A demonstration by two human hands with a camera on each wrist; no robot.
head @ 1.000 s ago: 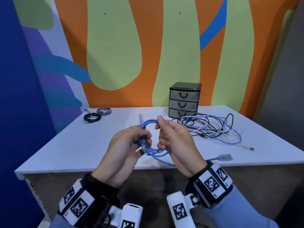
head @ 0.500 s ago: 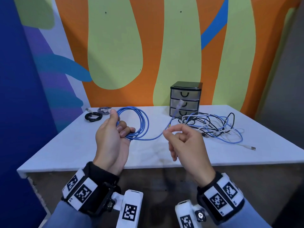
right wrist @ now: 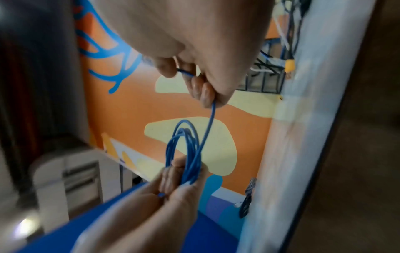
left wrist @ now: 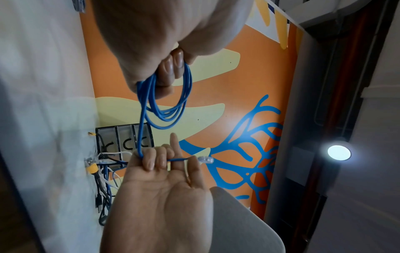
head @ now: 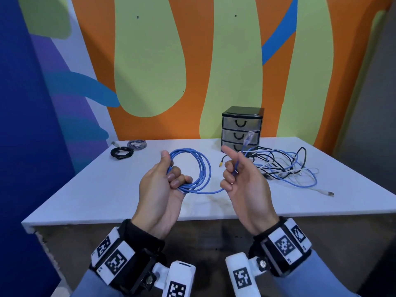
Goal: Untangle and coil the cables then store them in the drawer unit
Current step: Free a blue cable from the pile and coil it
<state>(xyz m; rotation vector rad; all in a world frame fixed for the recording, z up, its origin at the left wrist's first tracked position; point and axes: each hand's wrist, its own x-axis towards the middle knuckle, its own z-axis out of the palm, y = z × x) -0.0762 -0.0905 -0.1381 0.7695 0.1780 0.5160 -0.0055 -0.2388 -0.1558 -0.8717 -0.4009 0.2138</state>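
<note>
My left hand (head: 169,179) grips a coil of blue network cable (head: 201,166) above the white table (head: 107,189), its fingers curled round the loops (left wrist: 164,111). The cable's free tail runs to my right hand (head: 235,174), whose curled fingers hold it near the clear plug (head: 248,137), which sticks up past the thumb. In the right wrist view the tail (right wrist: 211,116) leaves my fist and joins the coil (right wrist: 184,150). A black drawer unit (head: 242,129) with three shut drawers stands at the back of the table.
A tangle of black, white and blue cables (head: 282,166) lies right of the drawer unit, with a white USB plug (head: 327,192) trailing toward the right edge. Two small coiled cables, one black (head: 121,152) and one grey (head: 137,144), lie at the far left corner.
My hands have drawn apart from a close hold over the coil. The left hand now holds the coil alone, and the right hand has turned palm-up with the tail's plug pointing up.
</note>
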